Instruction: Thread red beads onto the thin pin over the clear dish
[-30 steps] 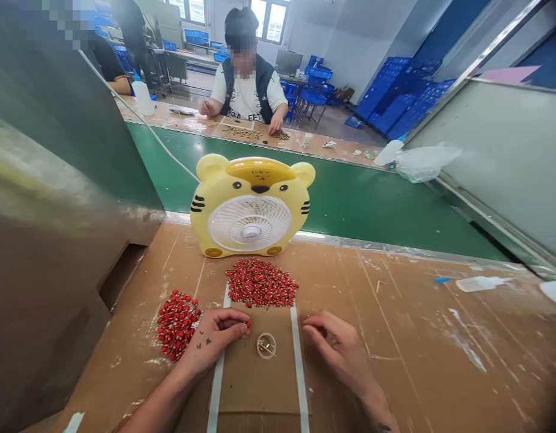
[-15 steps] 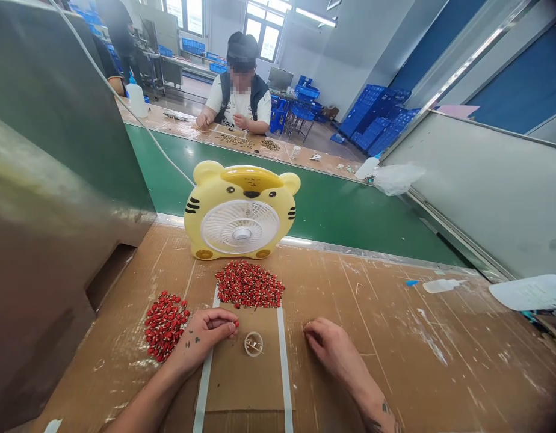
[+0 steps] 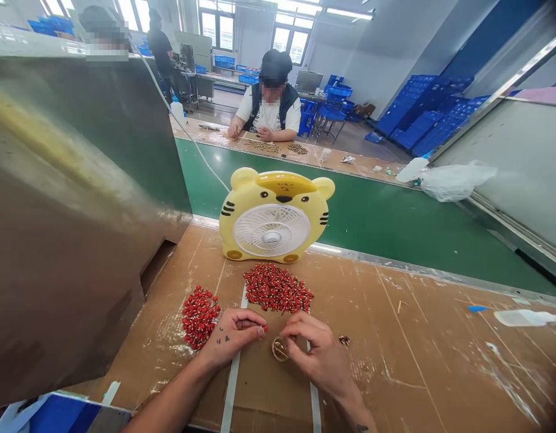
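Observation:
My left hand (image 3: 237, 337) pinches a small red bead-like piece (image 3: 265, 328) between thumb and forefinger, above the cardboard sheet. Opposite it, my right hand (image 3: 318, 355) has thumb and fingertips drawn together; anything between them is too small to make out. Partly behind the right fingers stands a small round clear cup (image 3: 278, 355) with a thin stick in it. A large heap of red pieces (image 3: 278, 288) with pale and dark parts lies beyond both hands. Left of my left hand is a smaller red heap (image 3: 200, 317). Several tiny dark-gold pieces (image 3: 344, 340) lie right of my right hand.
A yellow tiger-faced fan (image 3: 274, 222) stands behind the large heap. A metal housing (image 3: 88, 228) borders the left side. A squeeze bottle (image 3: 524, 317) and a blue cap (image 3: 476, 309) lie at right. Beyond the green belt (image 3: 372, 222), a co-worker (image 3: 273, 102) sits handling small parts.
My right hand has moved left from beside the sheet to the cup, uncovering the tiny dark-gold pieces. My left hand keeps its red piece. The camera view has shifted.

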A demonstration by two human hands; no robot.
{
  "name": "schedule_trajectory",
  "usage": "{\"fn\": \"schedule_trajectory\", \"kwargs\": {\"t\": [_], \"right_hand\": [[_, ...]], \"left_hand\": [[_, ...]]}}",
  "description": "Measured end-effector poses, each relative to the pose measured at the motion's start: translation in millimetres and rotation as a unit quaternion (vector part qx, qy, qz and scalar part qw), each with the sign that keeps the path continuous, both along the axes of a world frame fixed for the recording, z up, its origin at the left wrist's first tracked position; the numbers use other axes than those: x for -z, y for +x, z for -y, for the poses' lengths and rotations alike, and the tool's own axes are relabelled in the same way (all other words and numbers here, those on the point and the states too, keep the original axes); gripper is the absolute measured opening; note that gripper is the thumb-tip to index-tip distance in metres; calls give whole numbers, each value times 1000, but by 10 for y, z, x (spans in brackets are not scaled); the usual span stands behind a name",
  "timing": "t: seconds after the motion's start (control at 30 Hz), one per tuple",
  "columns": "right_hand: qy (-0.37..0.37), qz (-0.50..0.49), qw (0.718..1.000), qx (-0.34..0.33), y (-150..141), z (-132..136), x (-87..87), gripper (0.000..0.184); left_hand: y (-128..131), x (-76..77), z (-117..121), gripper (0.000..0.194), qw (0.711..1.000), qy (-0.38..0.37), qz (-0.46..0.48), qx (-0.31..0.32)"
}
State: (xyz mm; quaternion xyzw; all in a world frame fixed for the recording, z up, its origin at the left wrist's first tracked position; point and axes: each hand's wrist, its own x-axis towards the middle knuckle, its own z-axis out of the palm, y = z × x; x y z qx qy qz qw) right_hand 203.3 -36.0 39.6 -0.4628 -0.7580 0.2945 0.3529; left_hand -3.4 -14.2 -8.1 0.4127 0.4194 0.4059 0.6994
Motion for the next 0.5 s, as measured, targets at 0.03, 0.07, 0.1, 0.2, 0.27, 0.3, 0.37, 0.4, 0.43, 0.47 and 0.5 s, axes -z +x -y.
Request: {"fn": "schedule_trajectory", "kwargs": {"t": [0.03, 0.07, 0.1, 0.2, 0.27, 0.3, 0.37, 0.4, 0.43, 0.47, 0.5], "right_hand": [[8, 3, 1000, -6, -59, -37, 2, 16], [16, 11, 1000, -10, -101, -69, 9, 15], [24, 21, 999, -14, -129, -95, 19, 15], [54, 63, 996, -29, -155, -146, 61, 16], [75, 85, 993, -40, -150, -162, 82, 18], [83, 94, 991, -44, -149, -167, 88, 20], [94, 107, 988, -53, -150, -169, 89, 22], [97, 112, 987, -58, -154, -168, 86, 23], [99, 117, 986, -63, -159, -165, 82, 24], [99, 121, 985, -68, -165, -160, 76, 25], [97, 126, 985, -72, -172, -155, 70, 26]], "left_hand": [[-4, 5, 0, 27, 1000, 3, 3, -2], [-6, 8, 1, 27, 1000, 5, 6, -2], [-7, 8, 1, 27, 1000, 6, 11, -3], [-3, 7, 5, 27, 1000, 4, 25, -5], [2, 4, 9, 26, 999, 7, 34, -3], [3, 2, 11, 25, 999, 11, 36, -3], [4, -10, 12, 23, 999, 24, 33, 2], [3, -19, 12, 21, 999, 32, 30, 5], [2, -31, 11, 20, 999, 41, 26, 9], [1, -43, 10, 20, 998, 50, 23, 13], [0, -55, 8, 19, 998, 58, 19, 17]]}}
